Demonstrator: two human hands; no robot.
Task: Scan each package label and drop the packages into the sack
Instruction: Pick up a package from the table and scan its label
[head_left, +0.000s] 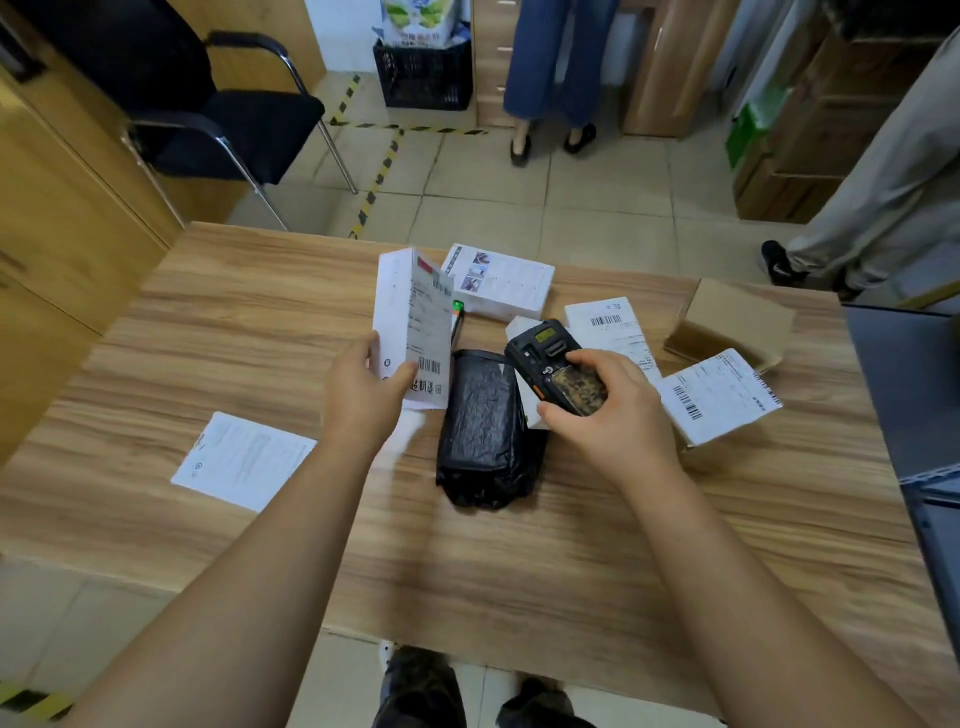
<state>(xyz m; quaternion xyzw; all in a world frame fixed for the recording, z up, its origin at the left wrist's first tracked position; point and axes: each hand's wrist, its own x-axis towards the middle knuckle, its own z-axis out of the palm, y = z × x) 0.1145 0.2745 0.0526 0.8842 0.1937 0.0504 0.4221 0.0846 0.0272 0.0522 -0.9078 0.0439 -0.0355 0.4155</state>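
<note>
My left hand (363, 395) holds a tall white box (413, 322) upright above the wooden table (208, 322), its barcode label turned toward the right. My right hand (602, 410) grips a black handheld scanner (553, 364), whose top end points away from me, just right of the box. Between my hands a package in black plastic wrap (485, 431) lies on the table. Further packages lie behind and to the right: a flat white box (501, 280), a white labelled parcel (615, 327), a labelled box (719, 397) and a brown cardboard box (737, 322). No sack can be made out for certain.
A printed sheet (244, 460) lies at the table's left. A black chair (218, 119) stands beyond the far left corner. Two people stand nearby, one at the back (556, 67), one at the right (872, 197). A grey-blue surface (914, 405) borders the table's right edge.
</note>
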